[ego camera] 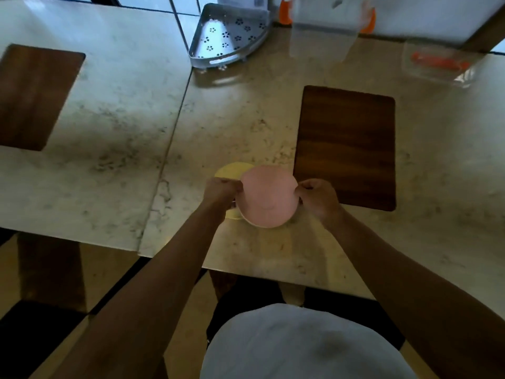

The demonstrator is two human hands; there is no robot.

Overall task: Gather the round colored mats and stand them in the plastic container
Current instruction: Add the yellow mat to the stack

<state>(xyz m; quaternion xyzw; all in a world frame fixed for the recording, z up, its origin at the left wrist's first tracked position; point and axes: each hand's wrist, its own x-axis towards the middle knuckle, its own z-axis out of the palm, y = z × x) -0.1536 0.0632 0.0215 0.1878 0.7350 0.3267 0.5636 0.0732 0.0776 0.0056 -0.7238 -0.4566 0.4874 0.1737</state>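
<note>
- Your left hand (222, 190) is curled tight, fingertips pinched.
- Your right hand (317, 196) mirrors it, knuckles up.
- Both forearms reach forward, converging, hands level and near together.

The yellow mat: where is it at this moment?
In the head view, the yellow mat lies on the table, mostly hidden beneath the pink mat held by both hands, left of the brown placemat.

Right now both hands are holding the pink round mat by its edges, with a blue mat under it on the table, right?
Not quite: the mat underneath is yellow, not blue. The head view shows the left hand and right hand pinching opposite edges of the pink round mat above the table.
</note>
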